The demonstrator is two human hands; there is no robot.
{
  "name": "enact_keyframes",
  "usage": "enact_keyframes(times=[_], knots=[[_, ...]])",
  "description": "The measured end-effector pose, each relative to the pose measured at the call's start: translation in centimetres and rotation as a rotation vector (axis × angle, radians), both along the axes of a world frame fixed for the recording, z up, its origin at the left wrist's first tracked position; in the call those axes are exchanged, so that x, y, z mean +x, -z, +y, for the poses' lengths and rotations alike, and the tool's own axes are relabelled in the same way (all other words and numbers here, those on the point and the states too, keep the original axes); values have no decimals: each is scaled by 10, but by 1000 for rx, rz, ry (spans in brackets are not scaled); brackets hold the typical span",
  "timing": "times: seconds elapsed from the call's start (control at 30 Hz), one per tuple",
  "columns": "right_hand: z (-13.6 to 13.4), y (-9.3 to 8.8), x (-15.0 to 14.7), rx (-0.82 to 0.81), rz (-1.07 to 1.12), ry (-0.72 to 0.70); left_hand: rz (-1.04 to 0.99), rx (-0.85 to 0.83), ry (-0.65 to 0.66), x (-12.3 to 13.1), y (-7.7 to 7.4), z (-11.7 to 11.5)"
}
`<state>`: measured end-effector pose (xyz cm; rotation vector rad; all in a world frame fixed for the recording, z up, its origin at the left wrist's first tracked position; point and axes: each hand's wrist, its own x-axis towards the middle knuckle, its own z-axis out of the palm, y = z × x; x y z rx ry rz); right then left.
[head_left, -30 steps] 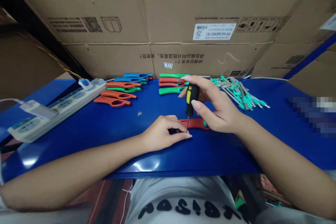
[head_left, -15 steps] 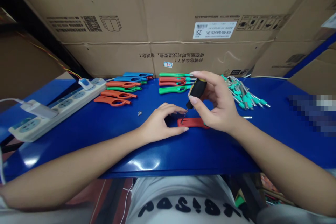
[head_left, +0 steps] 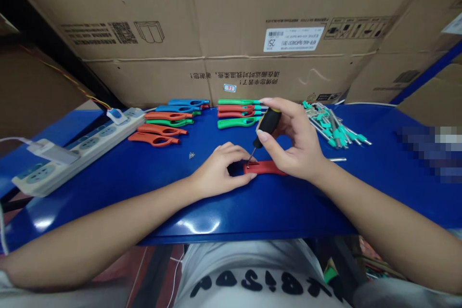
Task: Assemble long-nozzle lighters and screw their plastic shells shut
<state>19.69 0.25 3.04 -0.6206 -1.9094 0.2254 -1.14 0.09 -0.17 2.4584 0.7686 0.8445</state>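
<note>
In my right hand I grip a black screwdriver, its shaft slanting down to the left. The tip meets the left end of a red lighter, close to a dark slot. This lighter lies flat on the blue table; its metal tube sticks out to the right beyond my wrist, and my right hand covers the middle. My left hand pinches the lighter's left end between thumb and fingers. A small heap of screws rests left of that hand.
Orange, green and blue handle shells lie at the back left. Green and red lighters sit at the back middle. Metal tubes with teal parts are piled at the back right. A power strip runs along the left; a cardboard box stands behind.
The fingers of my left hand have closed in on the red lighter's end. My right hand and the screwdriver have shifted slightly left, the tip staying at that end.
</note>
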Motion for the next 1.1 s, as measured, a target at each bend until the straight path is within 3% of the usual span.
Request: enact_keyframes(times=[0.23, 1.1], knots=[[2, -3, 4, 31, 24, 38, -137, 30, -18, 2, -1, 1], [1, -4, 7, 33, -47, 59, -144, -40, -49, 1, -1, 1]])
